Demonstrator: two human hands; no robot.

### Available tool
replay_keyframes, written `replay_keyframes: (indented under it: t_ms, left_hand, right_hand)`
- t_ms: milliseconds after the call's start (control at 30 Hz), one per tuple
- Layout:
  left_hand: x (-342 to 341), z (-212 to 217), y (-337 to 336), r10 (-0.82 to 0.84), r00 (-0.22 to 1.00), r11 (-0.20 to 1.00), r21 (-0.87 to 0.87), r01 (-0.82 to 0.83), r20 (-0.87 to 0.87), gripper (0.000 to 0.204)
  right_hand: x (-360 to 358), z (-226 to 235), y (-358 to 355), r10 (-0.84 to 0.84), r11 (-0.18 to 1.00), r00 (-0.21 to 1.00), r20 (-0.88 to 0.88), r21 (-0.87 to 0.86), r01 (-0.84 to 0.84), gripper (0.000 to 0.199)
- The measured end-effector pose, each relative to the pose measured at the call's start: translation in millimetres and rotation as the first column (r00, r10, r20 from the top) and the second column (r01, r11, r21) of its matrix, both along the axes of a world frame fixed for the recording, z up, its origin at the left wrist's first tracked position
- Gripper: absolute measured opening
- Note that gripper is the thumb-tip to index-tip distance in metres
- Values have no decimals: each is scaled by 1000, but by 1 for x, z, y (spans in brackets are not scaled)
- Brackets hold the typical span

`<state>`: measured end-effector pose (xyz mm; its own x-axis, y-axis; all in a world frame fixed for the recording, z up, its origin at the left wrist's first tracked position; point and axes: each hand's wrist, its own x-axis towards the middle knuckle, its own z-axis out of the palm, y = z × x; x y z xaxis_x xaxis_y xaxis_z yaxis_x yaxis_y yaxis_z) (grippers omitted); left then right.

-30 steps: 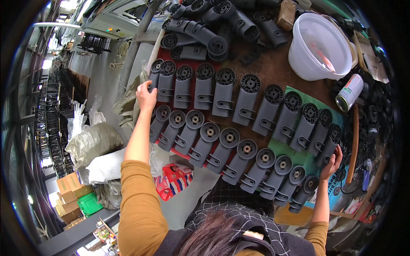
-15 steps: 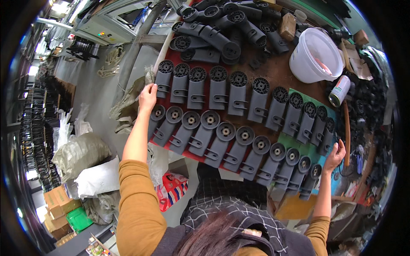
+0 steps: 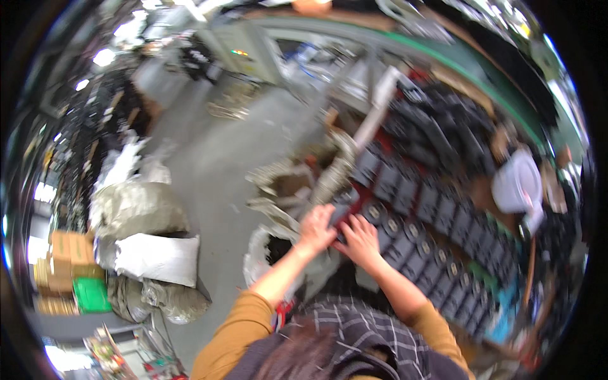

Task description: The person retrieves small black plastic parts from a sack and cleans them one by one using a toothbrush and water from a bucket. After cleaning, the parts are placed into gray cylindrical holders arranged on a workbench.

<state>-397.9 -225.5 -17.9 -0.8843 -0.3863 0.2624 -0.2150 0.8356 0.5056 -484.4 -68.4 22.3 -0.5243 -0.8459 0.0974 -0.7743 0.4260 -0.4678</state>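
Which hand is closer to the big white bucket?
The right hand. It rests on the rows of black parts, on the side toward the white bucket. The left hand is beside it, farther from the bucket, at the rows' left end.

Motion blur smears the black parts (image 3: 437, 209); whether either hand (image 3: 316, 229) grips one is unclear

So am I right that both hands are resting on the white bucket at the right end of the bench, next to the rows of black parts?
Not quite. In the head view, the left hand and right hand are both on the black parts at the near left end of the rows. The white bucket sits untouched at the right end of the bench.
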Motion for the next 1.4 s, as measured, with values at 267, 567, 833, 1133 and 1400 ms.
replay_keyframes:
  t_ms: [267,567,833,1133,1400]
  left_hand:
    - [-7,1,25,317,884,-284,924,-257,343,51]
    - [15,-26,10,249,888,791,448,-416,385,58]
    - [16,36,33,-45,998,970,239,35,35,68]
    - [-42,24,85,-654,744,756,70,651,140,100]
    - [-46,24,94,-617,758,774,-8,633,212,103]
  right_hand:
    - [25,-22,13,-289,526,716,635,-520,673,47]
    - [38,-8,55,-198,980,979,-42,-43,196,52]
    - [31,-10,73,-398,811,895,199,-381,445,28]
    - [38,-19,100,-334,854,869,366,-272,443,36]
    - [37,-18,122,-428,895,895,-128,81,440,43]
